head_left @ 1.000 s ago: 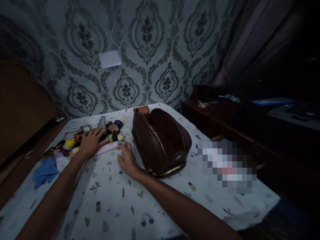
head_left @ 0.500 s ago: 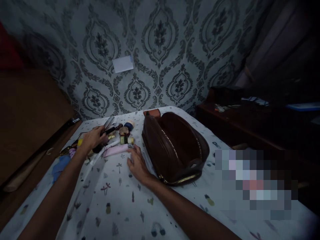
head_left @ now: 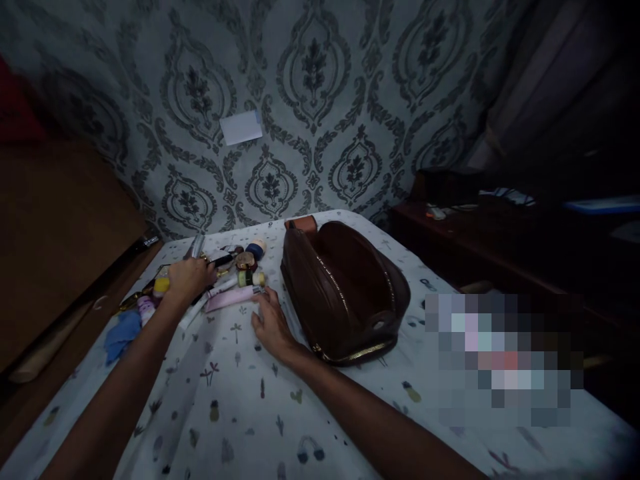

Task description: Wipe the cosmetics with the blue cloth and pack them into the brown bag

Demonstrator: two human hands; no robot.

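My left hand (head_left: 189, 279) reaches over a cluster of cosmetics, its fingers curled down and mostly hidden. A silvery tube (head_left: 197, 245) sticks up just beyond its knuckles, and a black pen-like stick (head_left: 220, 259) lies by its fingertips. Whatever it holds is out of sight. My right hand (head_left: 273, 327) rests on the sheet with its fingers loosely apart. Its fingertips are close to the cap end of a pink tube (head_left: 233, 298); contact is unclear. Right beside this hand stands a brown leather bag (head_left: 310, 293), unzipped and gaping at the top.
Small jars (head_left: 245, 261), a green-labelled bottle (head_left: 250, 278) and a blue cloth (head_left: 123, 335) lie about the left hand. A patterned sheet (head_left: 240, 413) covers the surface. The wallpapered wall (head_left: 313, 133) rises behind; a dark table (head_left: 450, 233) stands right. One patch is blurred out.
My left hand has moved slightly left and down. The silvery tube has shifted left and stands steeper. My right hand has hardly moved, and the whole view has shifted a little.
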